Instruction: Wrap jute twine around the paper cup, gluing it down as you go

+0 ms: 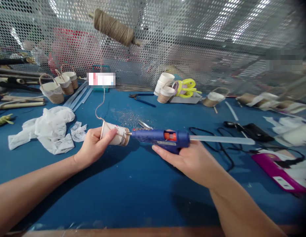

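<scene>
My left hand [95, 146] is closed around a white paper cup [113, 133], which lies on its side in the grip with its base toward the right. Twine [97, 108] runs down to the cup from a spool [113, 27] hung on the mesh. In my right hand [190, 158] is a blue hot glue gun [153, 136]; a clear glue stick [222, 140] sticks out of its back. The gun's nozzle is at the lower side of the cup, near its base. Whether it touches the cup I cannot tell. Scissors [145, 125] lie partly hidden behind the gun.
White lace [48, 128] lies at the left, near several small twine-wrapped cups with handles [53, 92]. Blue pliers [143, 98] and yellow ribbon [186, 88] are farther back. A black cord [225, 154] and a magenta case [273, 169] lie at the right. Perforated metal mesh [167, 39] stands behind.
</scene>
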A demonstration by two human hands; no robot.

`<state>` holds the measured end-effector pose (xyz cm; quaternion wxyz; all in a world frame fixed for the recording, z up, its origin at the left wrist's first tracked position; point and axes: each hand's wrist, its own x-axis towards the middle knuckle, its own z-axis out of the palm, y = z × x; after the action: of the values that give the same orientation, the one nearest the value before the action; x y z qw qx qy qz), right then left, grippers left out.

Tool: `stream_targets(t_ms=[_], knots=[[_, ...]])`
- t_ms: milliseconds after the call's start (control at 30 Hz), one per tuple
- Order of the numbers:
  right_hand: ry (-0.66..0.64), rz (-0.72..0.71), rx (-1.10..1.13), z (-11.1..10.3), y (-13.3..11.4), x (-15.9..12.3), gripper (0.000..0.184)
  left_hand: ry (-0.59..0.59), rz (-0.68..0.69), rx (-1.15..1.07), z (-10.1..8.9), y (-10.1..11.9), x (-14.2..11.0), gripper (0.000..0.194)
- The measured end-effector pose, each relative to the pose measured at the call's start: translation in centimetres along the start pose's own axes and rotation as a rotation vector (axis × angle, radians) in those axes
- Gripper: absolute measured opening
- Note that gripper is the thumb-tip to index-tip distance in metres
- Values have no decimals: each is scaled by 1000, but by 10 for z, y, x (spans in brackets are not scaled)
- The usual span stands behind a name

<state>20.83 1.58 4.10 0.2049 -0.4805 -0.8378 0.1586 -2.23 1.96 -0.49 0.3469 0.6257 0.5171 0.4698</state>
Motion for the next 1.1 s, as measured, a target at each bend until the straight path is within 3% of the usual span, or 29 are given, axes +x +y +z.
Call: stream_targets(t_ms=[233, 433, 733, 867, 1100], knots=[[41, -148, -117, 6, 5, -3, 27, 29, -26, 7, 0, -1, 1, 33], [80, -447, -430, -2, 4, -1, 46, 12, -7, 12, 0, -2, 0, 32], [98, -516, -539, -1, 13, -8, 41, -5, 95, 86, 0, -3, -1, 30], [113, -611, -606, -3, 10, -7, 45, -4, 129, 125, 0, -3, -1, 29], [170, -609, -615, -5, 1, -3, 47, -14, 132, 141, -1, -2, -1, 28]])
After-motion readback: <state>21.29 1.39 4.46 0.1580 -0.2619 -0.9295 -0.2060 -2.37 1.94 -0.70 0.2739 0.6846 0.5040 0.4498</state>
